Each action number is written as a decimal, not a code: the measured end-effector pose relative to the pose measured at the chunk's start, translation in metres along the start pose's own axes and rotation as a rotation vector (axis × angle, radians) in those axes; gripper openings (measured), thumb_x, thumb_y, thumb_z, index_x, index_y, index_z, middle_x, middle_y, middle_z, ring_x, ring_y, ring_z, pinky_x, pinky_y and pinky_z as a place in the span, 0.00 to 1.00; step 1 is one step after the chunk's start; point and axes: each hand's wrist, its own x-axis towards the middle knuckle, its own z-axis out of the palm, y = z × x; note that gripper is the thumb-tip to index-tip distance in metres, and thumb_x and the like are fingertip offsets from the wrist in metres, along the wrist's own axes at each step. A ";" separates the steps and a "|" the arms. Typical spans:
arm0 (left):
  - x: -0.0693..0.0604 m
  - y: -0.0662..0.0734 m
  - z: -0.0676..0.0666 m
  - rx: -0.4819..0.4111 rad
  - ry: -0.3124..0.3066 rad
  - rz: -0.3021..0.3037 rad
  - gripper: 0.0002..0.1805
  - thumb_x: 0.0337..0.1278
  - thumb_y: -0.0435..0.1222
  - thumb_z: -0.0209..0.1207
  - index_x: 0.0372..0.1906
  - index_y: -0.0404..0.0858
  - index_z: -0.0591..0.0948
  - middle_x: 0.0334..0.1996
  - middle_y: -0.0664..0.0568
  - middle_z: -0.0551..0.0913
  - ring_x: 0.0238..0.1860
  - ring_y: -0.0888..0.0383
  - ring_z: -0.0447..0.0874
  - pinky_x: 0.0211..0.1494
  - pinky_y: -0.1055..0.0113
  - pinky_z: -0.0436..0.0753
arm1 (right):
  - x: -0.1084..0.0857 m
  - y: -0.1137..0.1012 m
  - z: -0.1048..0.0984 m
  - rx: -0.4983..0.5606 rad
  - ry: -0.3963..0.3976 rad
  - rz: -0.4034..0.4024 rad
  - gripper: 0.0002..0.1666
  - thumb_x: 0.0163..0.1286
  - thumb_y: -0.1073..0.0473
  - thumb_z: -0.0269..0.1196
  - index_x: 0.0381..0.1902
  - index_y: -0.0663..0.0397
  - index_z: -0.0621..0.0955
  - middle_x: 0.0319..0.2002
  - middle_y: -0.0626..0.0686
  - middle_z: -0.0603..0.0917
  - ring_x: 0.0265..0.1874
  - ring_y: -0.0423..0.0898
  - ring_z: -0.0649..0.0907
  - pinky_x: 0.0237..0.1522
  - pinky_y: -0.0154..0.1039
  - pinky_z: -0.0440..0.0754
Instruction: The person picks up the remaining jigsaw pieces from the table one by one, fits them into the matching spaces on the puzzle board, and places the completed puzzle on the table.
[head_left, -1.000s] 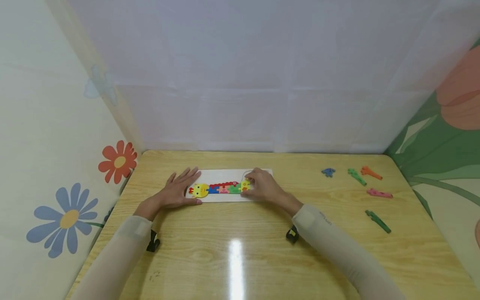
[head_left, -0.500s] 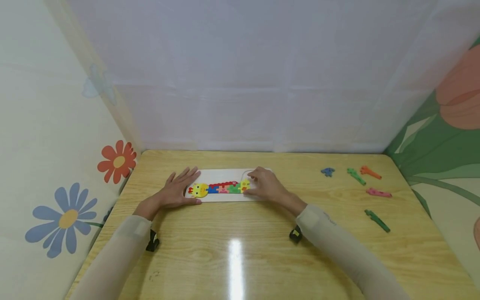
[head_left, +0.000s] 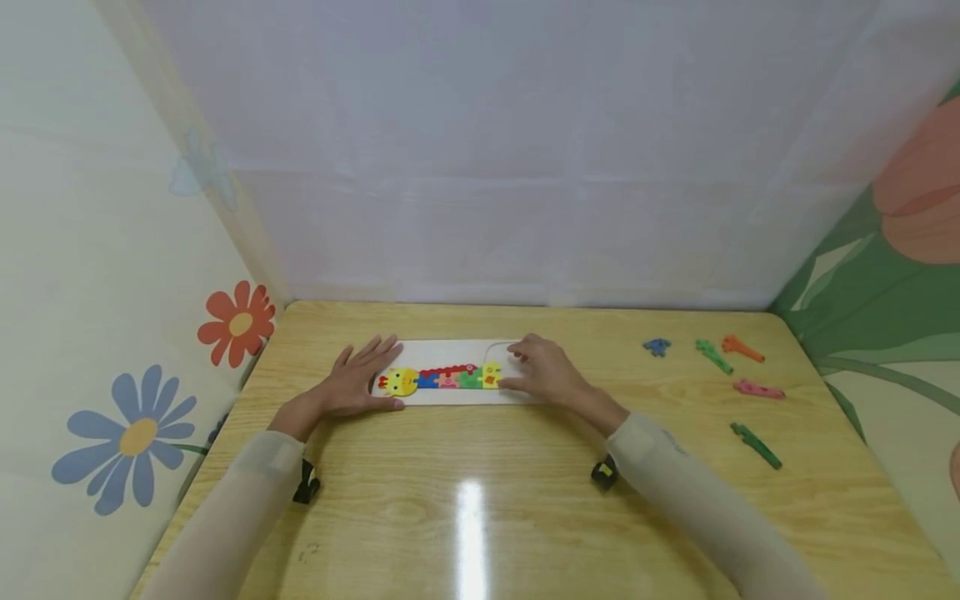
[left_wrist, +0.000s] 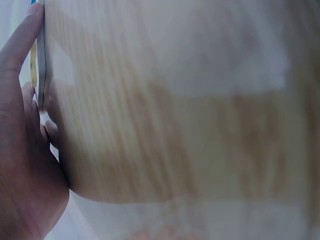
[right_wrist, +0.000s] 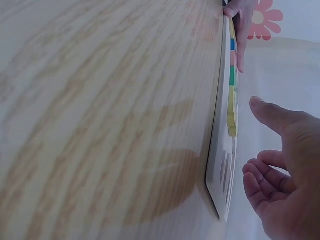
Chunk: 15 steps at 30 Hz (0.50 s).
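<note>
On a wood-grained counter (head_left: 420, 500), toward its far edge: a white puzzle board (head_left: 450, 352), with a narrow strip behind and broader room in front. Around its left end, a left grip (head_left: 352, 383) spread wide, touching. Above its right end, a right grip (head_left: 547, 367), half open, holding nothing. Well rightward, five loose pieces (head_left: 760, 388). Just off the right thumb, a yellow piece (head_left: 491, 375) on the board.

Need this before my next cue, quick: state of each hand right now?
Left hand: open, fingers spread, touching the white board at its giraffe-head end.
Right hand: open, holding nothing, above the board's other end.
</note>
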 end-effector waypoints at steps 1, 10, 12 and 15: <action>0.000 0.000 0.000 0.000 0.001 0.002 0.61 0.59 0.65 0.68 0.87 0.41 0.52 0.87 0.44 0.45 0.86 0.37 0.36 0.80 0.29 0.31 | -0.001 0.001 -0.001 -0.002 0.003 -0.001 0.40 0.59 0.46 0.82 0.62 0.65 0.84 0.49 0.59 0.87 0.47 0.52 0.86 0.52 0.48 0.86; 0.000 0.000 0.000 0.006 0.005 0.004 0.61 0.59 0.65 0.67 0.87 0.41 0.52 0.87 0.44 0.45 0.86 0.37 0.37 0.79 0.28 0.32 | -0.008 0.005 -0.009 -0.008 0.035 -0.031 0.40 0.60 0.46 0.81 0.61 0.68 0.84 0.45 0.60 0.87 0.43 0.53 0.87 0.49 0.48 0.87; 0.000 0.000 0.000 0.010 0.004 0.001 0.61 0.59 0.66 0.67 0.87 0.41 0.52 0.87 0.44 0.45 0.86 0.37 0.37 0.79 0.28 0.32 | -0.010 0.006 -0.011 -0.010 0.040 -0.031 0.40 0.59 0.46 0.81 0.61 0.68 0.84 0.45 0.60 0.87 0.43 0.53 0.87 0.48 0.48 0.87; 0.000 0.000 0.000 0.012 0.003 -0.002 0.61 0.59 0.65 0.67 0.87 0.41 0.52 0.87 0.44 0.45 0.86 0.37 0.37 0.79 0.28 0.32 | -0.012 0.007 -0.013 -0.008 0.043 -0.014 0.40 0.59 0.46 0.81 0.61 0.67 0.84 0.46 0.60 0.87 0.44 0.54 0.87 0.49 0.48 0.87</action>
